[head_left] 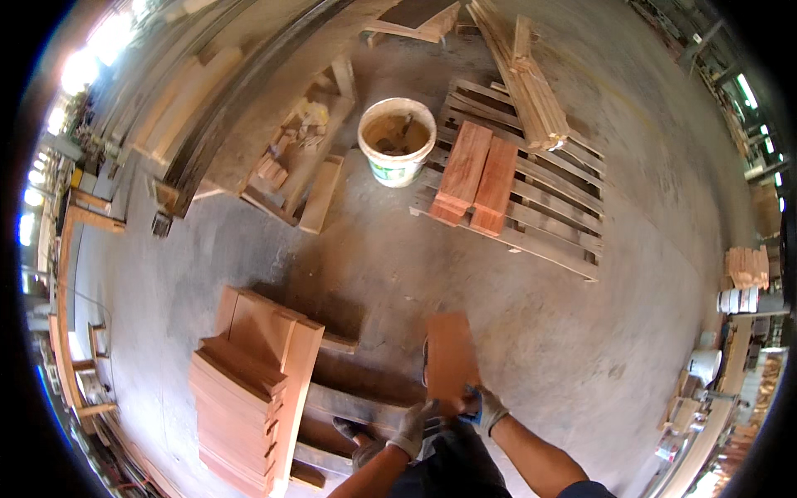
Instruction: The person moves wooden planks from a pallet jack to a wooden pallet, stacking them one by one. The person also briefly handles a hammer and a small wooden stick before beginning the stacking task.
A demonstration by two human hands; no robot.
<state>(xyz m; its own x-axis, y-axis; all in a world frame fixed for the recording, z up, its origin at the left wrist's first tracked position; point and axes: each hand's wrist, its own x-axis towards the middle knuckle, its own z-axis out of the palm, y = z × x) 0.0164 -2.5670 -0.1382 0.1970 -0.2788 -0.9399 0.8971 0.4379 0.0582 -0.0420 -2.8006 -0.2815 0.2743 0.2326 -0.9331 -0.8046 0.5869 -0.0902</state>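
Note:
A flat reddish-brown wooden board (452, 357) is held out in front of my body, its long side pointing away from me. My left hand (413, 426), in a light work glove, closes on the near left corner. At the near right edge, my gloved right hand (490, 410) grips the same board. Something blue shows at the right fingers; whether it is part of the glove cannot be made out. To my left, a stack of similar boards (237, 415) lies on a wooden pallet (361, 407).
Ahead, a slatted pallet (556, 212) bears reddish planks (466, 166) and a bundle of long pale strips (531, 91). Beside it stands a white bucket (397, 174). A wooden crate with offcuts (290, 158) is farther left. Buckets (704, 365) line the right side.

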